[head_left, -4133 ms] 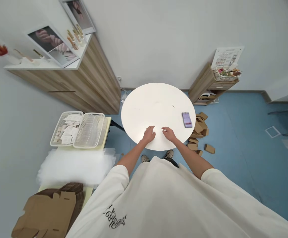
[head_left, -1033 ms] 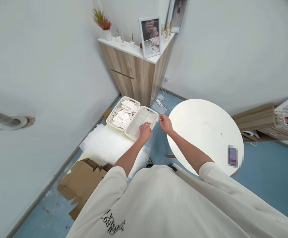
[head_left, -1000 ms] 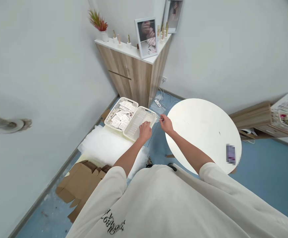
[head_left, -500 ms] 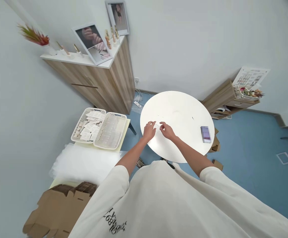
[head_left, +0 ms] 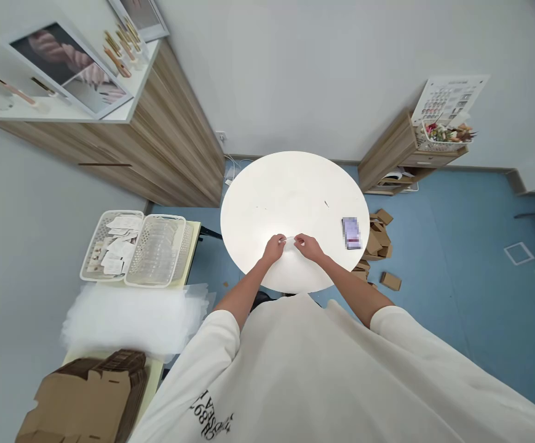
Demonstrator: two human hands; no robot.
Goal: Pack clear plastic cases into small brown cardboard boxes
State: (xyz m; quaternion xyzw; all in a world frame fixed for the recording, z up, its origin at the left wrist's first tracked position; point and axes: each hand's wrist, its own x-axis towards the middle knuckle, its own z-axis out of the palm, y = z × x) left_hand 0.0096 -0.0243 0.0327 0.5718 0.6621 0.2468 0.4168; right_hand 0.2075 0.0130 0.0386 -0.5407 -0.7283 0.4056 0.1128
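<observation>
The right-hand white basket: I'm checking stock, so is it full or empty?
Not empty: the right-hand white basket holds a layer of clear packets, beside the basket of paper sachets.

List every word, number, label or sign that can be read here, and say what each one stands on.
White shirt: black print at the lower edge, upside down and partly cut off; it cannot be read with certainty.
Chart above the right-hand cabinet: rows of small coloured marks, text too small to read.
Flat item on the round table: blurred, unreadable.
Packets in the left basket: print too small to read.
Hands hold a small clear piece: no text visible.
</observation>
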